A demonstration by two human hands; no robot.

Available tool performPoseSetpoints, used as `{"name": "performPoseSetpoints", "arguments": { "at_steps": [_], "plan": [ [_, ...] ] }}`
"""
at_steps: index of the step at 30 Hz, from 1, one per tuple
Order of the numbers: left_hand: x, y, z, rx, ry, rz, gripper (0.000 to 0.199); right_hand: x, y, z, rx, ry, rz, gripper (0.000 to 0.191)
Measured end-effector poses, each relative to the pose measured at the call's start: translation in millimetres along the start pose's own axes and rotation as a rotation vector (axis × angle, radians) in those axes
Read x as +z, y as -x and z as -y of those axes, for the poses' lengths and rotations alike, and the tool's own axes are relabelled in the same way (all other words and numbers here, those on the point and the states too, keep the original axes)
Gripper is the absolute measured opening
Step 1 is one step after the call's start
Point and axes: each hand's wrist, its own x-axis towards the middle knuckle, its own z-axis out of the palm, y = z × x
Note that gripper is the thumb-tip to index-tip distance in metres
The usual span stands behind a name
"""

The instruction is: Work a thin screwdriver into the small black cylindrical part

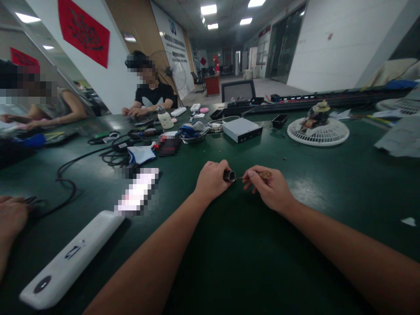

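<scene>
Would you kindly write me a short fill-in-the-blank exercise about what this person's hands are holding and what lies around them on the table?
The person's right hand pinches a gold-coloured piece, and the ____ hand grips a small dark cylinder.
The table has a dark ____ top.
The round fan guard beyond the hands is ____.
The co-worker across the table wears a ____ T-shirt.

Missing words: left, green, white, black.
</scene>
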Motion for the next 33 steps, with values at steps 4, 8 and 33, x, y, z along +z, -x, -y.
{"name": "performPoseSetpoints", "arguments": {
  "at_steps": [4, 8, 33],
  "plan": [
    [0.2, -0.7, 0.3, 0.020, -0.023, 0.019, 0.022, 0.7, -0.3, -2.1, -0.018, 0.021, -0.071, 0.028],
    [-0.1, -1.2, 1.8, 0.014, -0.009, 0.019, 0.020, 1.1, 0.4, 0.4, -0.023, -0.052, 0.022, 0.027],
    [1.4, -0.2, 0.2, 0.020, -0.027, 0.027, 0.020, -0.9, -2.2, -1.0, 0.007, 0.013, -0.088, 0.031]
  ]
}}
